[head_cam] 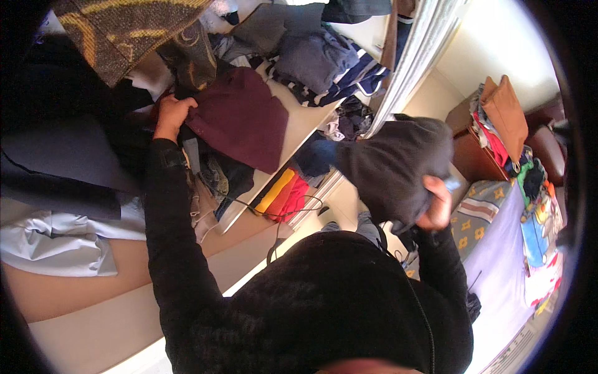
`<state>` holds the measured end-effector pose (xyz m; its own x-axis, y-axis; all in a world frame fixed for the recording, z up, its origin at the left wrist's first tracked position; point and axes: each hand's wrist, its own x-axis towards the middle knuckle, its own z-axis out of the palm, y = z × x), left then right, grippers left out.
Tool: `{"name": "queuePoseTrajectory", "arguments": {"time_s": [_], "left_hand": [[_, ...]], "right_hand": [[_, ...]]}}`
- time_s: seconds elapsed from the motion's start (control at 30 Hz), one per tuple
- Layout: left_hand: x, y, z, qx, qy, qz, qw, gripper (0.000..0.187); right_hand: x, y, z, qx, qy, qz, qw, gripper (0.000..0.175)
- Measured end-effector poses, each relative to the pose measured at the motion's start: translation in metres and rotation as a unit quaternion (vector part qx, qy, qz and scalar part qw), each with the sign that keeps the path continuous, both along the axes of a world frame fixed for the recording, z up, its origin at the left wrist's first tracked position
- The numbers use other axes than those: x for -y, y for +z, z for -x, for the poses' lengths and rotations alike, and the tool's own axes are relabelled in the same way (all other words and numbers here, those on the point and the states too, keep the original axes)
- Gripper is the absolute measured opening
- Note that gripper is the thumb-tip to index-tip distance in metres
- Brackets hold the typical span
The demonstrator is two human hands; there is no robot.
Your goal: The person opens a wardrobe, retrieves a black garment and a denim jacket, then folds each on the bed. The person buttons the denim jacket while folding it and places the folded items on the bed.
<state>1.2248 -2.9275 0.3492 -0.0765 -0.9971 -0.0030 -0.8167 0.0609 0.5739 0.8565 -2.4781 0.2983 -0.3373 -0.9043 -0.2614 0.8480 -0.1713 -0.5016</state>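
On the wardrobe shelf, a folded maroon garment [243,117] lies on other clothes, and my left hand [175,114] grips its upper left edge. My right hand [435,203] holds up a dark grey garment [392,159], with the thumb in front and the cloth hanging over the fingers. That garment is bunched and hides part of the floor behind it. Behind the maroon garment are a folded grey-blue garment [313,61] and a navy striped one [364,77]. Dark folded clothes [233,180] lie beneath the maroon one.
Red and yellow folded cloth [285,191] sits below the shelf edge [266,184]. A thin cable [243,204] hangs across it. Dark and white garments [70,243] hang at left. At right are a bed [495,252] with a lilac sheet and a brown cabinet [476,149] bearing clothes.
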Motion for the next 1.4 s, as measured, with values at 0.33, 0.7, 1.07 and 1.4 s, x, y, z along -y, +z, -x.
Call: {"name": "queuePoseTrajectory", "arguments": {"time_s": [0.33,0.7,1.07,1.4], "left_hand": [[-0.001,-0.002,0.052,0.227,-0.104,0.226,0.942,0.033],[-0.227,-0.184,0.152,0.287,-0.228,-0.02,0.93,0.061],[-0.687,-0.122,0.451,-0.195,-0.766,-0.383,0.478,0.099],[-0.937,-0.06,0.503,-0.221,-0.926,-0.256,0.165,0.046]], "right_hand": [[-0.245,-0.029,0.032,-0.033,-0.325,-0.098,0.94,0.054],[-0.415,-0.011,0.016,-0.092,-0.541,-0.183,0.815,0.04],[-0.558,0.045,0.039,-0.133,-0.458,-0.02,0.878,0.062],[-0.668,0.025,0.006,-0.045,-0.636,-0.034,0.77,0.043]]}}
